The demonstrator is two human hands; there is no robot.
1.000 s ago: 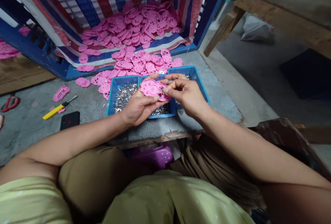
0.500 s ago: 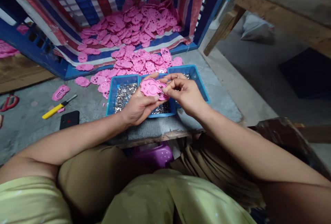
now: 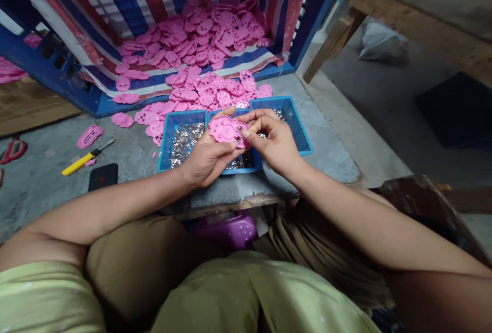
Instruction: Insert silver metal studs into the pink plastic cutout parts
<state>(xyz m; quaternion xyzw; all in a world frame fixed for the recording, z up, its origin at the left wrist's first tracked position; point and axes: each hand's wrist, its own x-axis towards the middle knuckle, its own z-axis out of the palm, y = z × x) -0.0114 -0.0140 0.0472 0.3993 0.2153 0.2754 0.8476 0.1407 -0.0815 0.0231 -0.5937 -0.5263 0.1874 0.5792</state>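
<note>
A pink plastic piece with a scalloped edge and small holes lies across my left hand, pinned by the thumb. At its right end, the thumb and index finger of my right hand are pinched together against the piece. Whatever sits between those fingertips is too small to make out. Below both hands stand blue trays holding many small shiny metal parts. Another blue tray is partly covered by my right hand.
Behind the trays, pink pieces spill from a blue crate lined with striped cloth. To the left lie a yellow-handled tool, a black phone and red-handled scissors. A wooden table stands at right.
Both hands stay almost in place over the trays, still on the pink piece. My right fingers have shifted very slightly at its right end.
</note>
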